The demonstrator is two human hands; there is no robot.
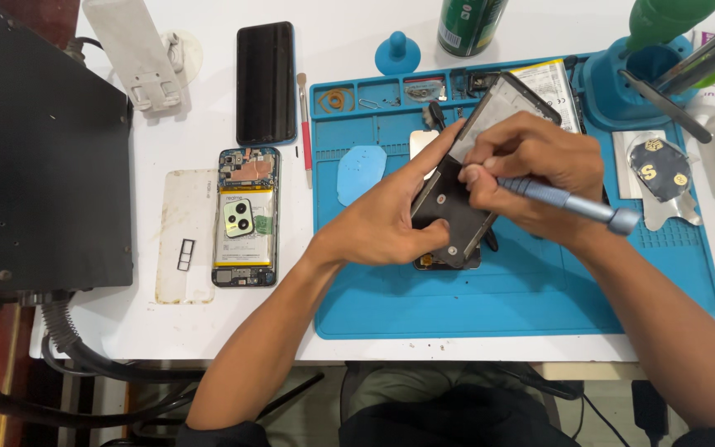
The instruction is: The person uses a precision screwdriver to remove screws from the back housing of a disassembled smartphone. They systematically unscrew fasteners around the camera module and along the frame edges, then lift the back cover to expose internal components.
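Observation:
My left hand (386,219) grips the lower edge of a dark phone frame (461,207), tilted up above the blue work mat (523,290), index finger stretched along its side. My right hand (531,161) holds a blue-grey precision screwdriver (577,203) like a pen, its tip hidden behind my fingers against the frame. The frame's upper end (511,95) shows a silvery inner surface.
An opened phone with exposed battery (246,217) lies left of the mat, a black phone (266,81) beyond it. A white back cover (185,236), a brush (304,124), a green can (467,25), a blue suction cup (396,54) and a black box (39,157) surround them.

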